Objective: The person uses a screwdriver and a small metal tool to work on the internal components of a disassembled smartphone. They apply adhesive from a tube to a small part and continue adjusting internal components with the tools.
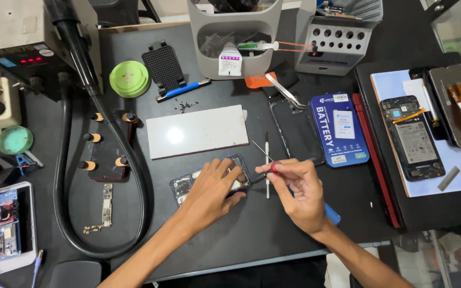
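An opened phone (186,184) with its back removed lies on the dark mat near the middle. My left hand (212,190) rests flat on it, fingers pressing its right half. My right hand (297,189) pinches a thin screwdriver (257,177) with a red collar, its tip angled down to the phone's right edge under my left fingers. A blue-handled tool (332,214) sticks out beneath my right wrist. A loose slim metal tool (267,160) lies upright between the hands.
A white rectangular tile (197,130) sits just behind the phone. Right of it lie a black back cover (294,130), tweezers (285,92) and a blue battery box (339,129). A hot-air hose (62,176) loops at left around a circuit board (106,205). Further opened phones (412,137) lie far right.
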